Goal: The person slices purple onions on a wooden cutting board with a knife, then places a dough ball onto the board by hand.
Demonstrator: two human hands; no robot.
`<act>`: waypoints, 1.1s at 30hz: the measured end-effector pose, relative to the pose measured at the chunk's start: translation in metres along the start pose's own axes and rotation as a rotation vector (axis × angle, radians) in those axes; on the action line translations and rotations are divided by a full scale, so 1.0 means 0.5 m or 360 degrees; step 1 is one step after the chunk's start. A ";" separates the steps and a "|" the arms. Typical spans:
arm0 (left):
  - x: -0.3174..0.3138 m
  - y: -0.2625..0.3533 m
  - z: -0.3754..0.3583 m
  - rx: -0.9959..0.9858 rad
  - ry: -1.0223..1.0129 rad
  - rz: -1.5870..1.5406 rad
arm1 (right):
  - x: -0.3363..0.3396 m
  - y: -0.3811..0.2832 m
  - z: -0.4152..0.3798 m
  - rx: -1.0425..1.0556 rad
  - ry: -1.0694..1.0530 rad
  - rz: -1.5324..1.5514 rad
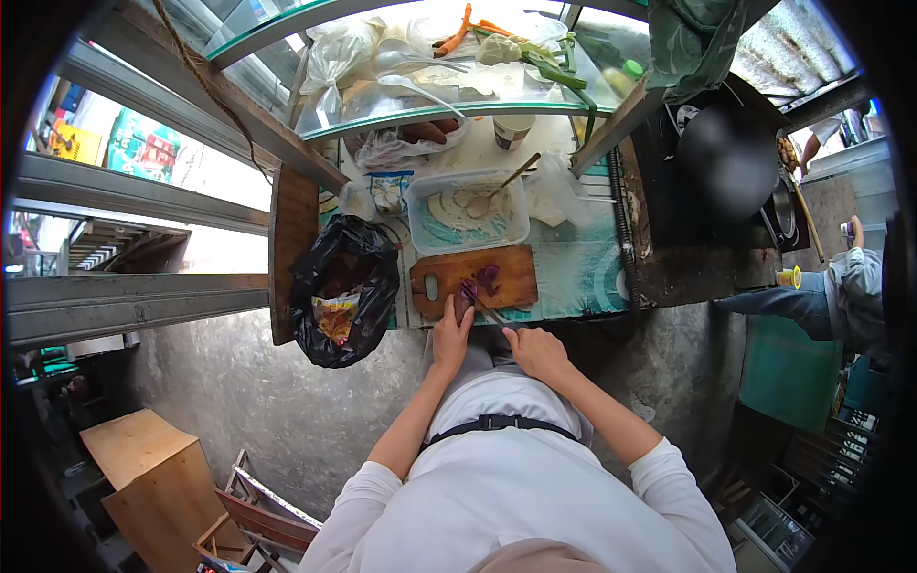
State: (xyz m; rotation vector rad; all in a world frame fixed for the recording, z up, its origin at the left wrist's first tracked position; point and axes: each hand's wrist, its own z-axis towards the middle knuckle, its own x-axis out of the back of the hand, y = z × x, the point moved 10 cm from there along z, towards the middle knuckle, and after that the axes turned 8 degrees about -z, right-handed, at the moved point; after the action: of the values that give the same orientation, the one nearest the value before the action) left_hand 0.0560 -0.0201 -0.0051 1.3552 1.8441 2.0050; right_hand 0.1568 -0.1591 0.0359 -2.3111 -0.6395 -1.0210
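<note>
On a wooden cutting board (522, 269) with a handle slot, my left hand (449, 338) closes its fingers on a purple shallot (468, 289). My right hand (538, 351) is wrapped round the handle of a knife (493, 314), whose blade reaches over the board's front edge beside the shallot. Purple cut pieces (488, 278) lie just right of my left fingertips. Behind the board stands a clear plastic container (414, 222) with pale batter inside and a spoon (521, 169) leaning in it.
Left of the board hangs a black plastic bag (377, 277) with wrappers inside. A glass shelf (420, 124) above holds carrots and greens. A paper cup (514, 131) stands below it. To the right is a large dark wok (728, 158). Another person (853, 286) is at the far right.
</note>
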 end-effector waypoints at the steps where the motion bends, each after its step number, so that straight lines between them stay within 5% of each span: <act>1: 0.000 -0.001 0.001 0.0013 -0.0002 -0.0016 | -0.002 -0.001 0.004 0.0004 -0.0013 0.0002; 18: -0.021 0.000 -0.006 -0.0002 -0.0077 0.0231 | -0.057 -0.023 0.125 0.0169 0.0107 0.0310; 25: -0.002 -0.014 0.007 -0.0006 0.0002 -0.0095 | -0.041 -0.017 0.098 0.0117 0.0387 0.0239; 33: -0.008 -0.040 0.029 0.0166 -0.0231 -0.0314 | -0.112 0.011 0.153 0.0367 0.0242 0.0452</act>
State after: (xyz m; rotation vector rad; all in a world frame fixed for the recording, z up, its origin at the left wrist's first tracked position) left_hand 0.0583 -0.0063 -0.0256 1.2506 1.9542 1.6923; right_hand 0.1664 -0.1264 -0.0531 -2.0302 -0.3358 -0.9253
